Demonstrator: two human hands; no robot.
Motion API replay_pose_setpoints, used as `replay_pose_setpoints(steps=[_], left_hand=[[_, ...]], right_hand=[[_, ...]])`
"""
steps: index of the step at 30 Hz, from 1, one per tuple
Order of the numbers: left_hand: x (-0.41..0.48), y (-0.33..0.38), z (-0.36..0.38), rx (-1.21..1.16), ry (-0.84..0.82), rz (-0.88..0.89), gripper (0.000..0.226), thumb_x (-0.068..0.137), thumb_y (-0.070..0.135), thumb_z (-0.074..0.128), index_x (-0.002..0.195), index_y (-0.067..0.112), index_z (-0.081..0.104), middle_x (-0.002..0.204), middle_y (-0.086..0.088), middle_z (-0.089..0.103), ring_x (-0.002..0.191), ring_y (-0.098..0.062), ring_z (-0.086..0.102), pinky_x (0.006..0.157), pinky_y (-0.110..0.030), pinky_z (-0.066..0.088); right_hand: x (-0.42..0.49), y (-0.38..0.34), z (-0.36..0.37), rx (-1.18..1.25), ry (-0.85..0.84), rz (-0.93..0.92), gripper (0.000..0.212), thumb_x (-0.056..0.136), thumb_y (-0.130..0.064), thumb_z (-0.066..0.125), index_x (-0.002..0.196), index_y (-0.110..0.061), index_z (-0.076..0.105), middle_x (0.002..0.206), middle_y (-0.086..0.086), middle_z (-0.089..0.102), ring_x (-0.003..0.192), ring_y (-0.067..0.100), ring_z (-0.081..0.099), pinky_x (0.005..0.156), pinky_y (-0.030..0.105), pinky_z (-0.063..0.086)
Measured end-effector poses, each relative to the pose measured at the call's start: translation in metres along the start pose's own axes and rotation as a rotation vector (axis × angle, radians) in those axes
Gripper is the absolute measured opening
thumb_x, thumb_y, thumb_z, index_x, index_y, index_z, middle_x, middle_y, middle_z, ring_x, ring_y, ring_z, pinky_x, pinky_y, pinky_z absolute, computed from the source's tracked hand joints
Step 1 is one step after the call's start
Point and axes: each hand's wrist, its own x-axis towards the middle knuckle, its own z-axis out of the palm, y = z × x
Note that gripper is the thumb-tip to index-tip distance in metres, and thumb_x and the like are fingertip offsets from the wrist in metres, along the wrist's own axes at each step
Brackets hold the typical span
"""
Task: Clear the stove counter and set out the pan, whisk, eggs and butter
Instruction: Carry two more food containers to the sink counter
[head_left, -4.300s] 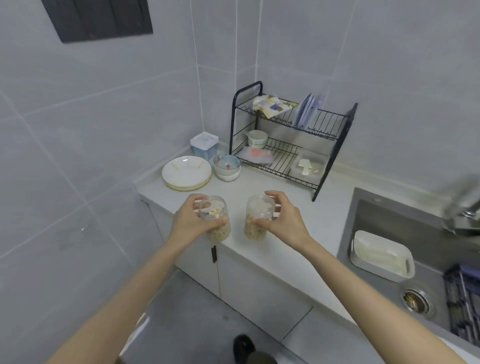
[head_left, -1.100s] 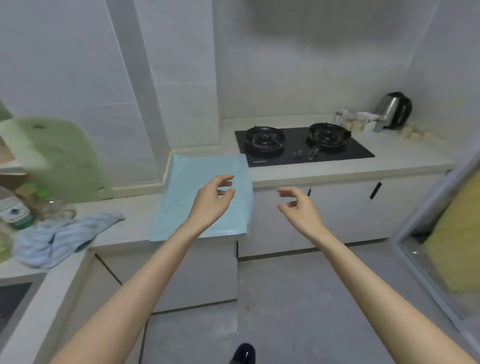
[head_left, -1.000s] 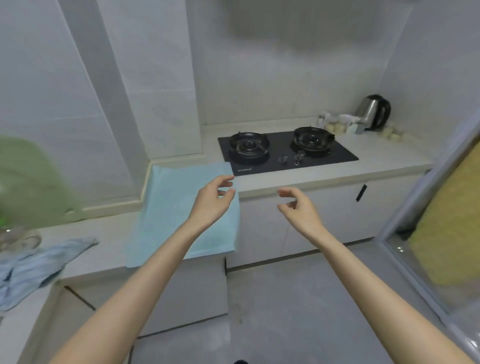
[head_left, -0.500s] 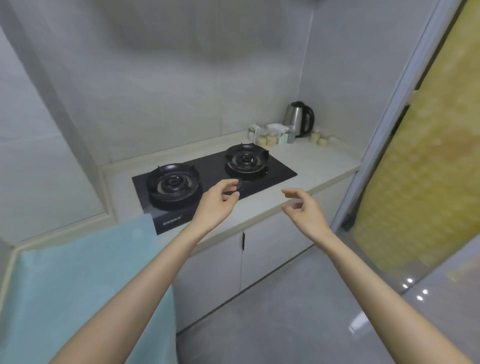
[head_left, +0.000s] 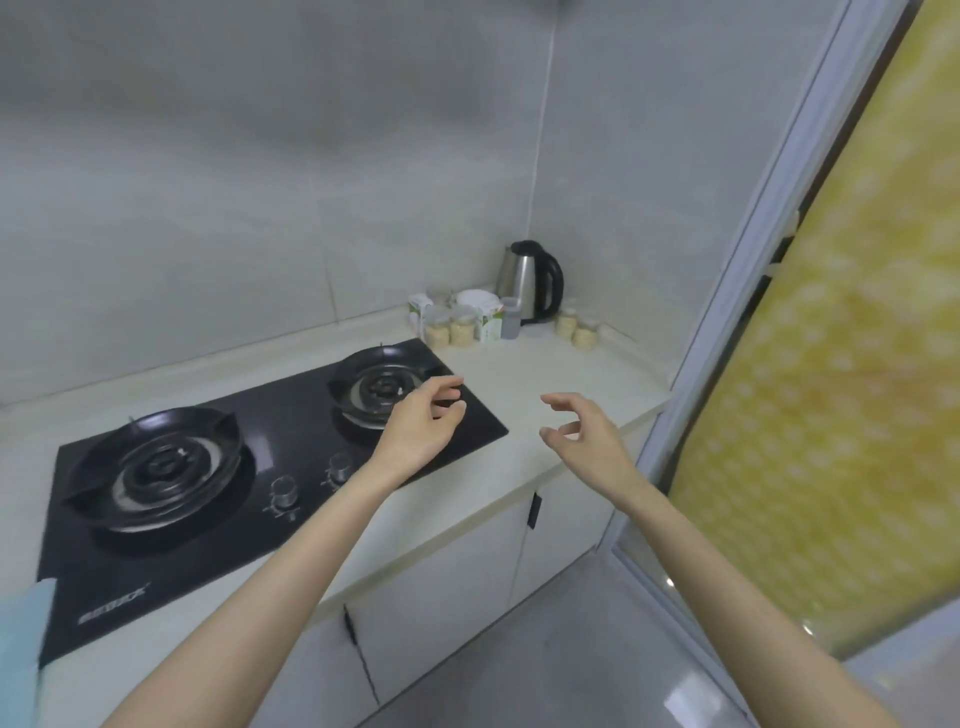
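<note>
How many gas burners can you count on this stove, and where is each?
2. The left burner sits at the left end of the stove. The right burner is toward its far right, just beyond the left hand. None appears hidden.

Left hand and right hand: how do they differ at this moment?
The left hand is over the black stove, the right hand over the pale counter beside it. The left hand hides part of the right burner; the right hand covers only bare counter. Both are empty, fingers loosely curled.
</note>
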Motion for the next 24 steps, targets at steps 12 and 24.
replay_pose_setpoints(steps=[12, 24], left_hand=[[0.196, 0.016, 0.111, 0.054, -0.077, 0.047, 0.038, 0.094, 0.022, 0.055, 0.131, 0.021, 0.051, 0.12, 0.005, 0.058, 0.098, -0.01, 0.056, 0.083, -0.018, 0.039], [0.42, -0.003, 0.222, 0.314, -0.265, 0.187, 0.053, 0.091, 0.009, 0.056, 0.141, 0.014, 0.04, 0.135, 0.001, 0.049, 0.125, -0.016, 0.044, 0.092, -0.013, 0.027]], right_hand=[[0.169, 0.099, -0.081, -0.108, -0.002, 0.061, 0.042, 0.093, -0.022, 0.059, 0.133, -0.023, 0.047, 0.133, 0.003, 0.046, 0.101, 0.014, 0.052, 0.083, 0.022, 0.04], [0.358, 0.202, -0.131, -0.225, -0.035, 0.119, 0.044, 0.091, -0.015, 0.061, 0.133, -0.017, 0.047, 0.131, 0.005, 0.044, 0.096, 0.016, 0.05, 0.079, 0.019, 0.038]])
